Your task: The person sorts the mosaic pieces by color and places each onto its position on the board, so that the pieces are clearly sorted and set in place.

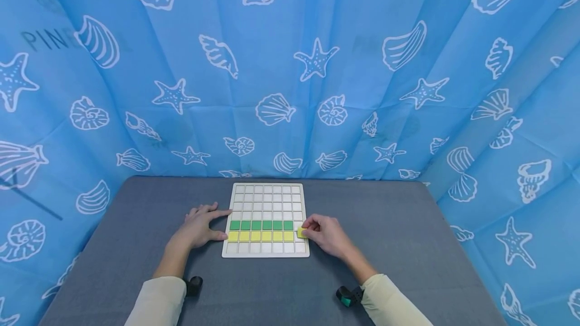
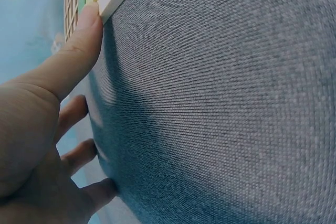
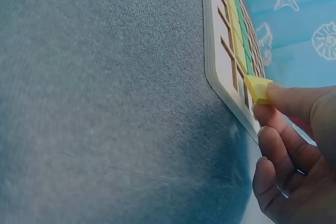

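Note:
On the table lies a white grid board [image 1: 265, 256] with square recesses. Green tiles [image 1: 256, 225] fill one row except its rightmost cell, and a row of yellow tiles [image 1: 256, 236] sits just below, its last cell on the right also bare. Between thumb and index finger my right hand [image 1: 330, 236] pinches a yellow square tile [image 3: 258, 88], held tilted over the board's right edge at the yellow row. At the opposite edge, my left hand [image 1: 196, 227] touches the board with thumb and index finger, its other fingers spread on the table.
A grey cloth-covered table [image 1: 263, 291] carries the board. Behind and to both sides hangs a blue curtain [image 1: 281, 64] with white shells and starfish. Dark bands with small devices [image 1: 194, 286] are worn on both wrists.

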Demonstrator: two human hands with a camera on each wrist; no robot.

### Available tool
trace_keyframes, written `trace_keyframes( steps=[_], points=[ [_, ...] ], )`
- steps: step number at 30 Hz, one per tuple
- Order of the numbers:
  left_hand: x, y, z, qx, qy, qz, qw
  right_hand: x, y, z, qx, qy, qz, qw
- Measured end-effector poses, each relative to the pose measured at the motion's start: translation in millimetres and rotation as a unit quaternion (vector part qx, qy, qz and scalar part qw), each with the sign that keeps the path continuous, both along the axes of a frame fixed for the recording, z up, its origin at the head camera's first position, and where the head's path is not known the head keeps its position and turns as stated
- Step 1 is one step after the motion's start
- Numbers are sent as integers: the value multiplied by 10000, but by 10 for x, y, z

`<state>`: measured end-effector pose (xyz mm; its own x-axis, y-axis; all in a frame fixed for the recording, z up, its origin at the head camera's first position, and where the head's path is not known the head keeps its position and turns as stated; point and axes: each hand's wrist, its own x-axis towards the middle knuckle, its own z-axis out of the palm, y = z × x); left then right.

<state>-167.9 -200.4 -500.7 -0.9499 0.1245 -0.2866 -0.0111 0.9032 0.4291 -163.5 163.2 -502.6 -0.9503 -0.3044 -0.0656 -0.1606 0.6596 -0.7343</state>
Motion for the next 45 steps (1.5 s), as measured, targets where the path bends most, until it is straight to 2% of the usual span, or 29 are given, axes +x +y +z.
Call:
trace_keyframes(
  steps=[7,19,27,32,38,45],
  points=[
    [-2,10,5,-43,14,18,10000,-6,-25,-20,122,27,114,9999],
    [-16,-4,-9,-27,-29,-12,10000,4,-48,-64,753,661,387,9942],
    [-32,-20,-35,-42,-25,-11,10000,27,-53,-55,835,822,547,9916],
    [-33,-5,-19,-99,-74,26,9999,33,-54,-34,920,845,491,9910],
    [-27,7,-3,-178,-106,65,9998,5,-67,-4,997,897,246,9907],
    [-37,34,56,4,62,252,9997,-62,-82,73,1077,1264,-50,9861]
  ],
)
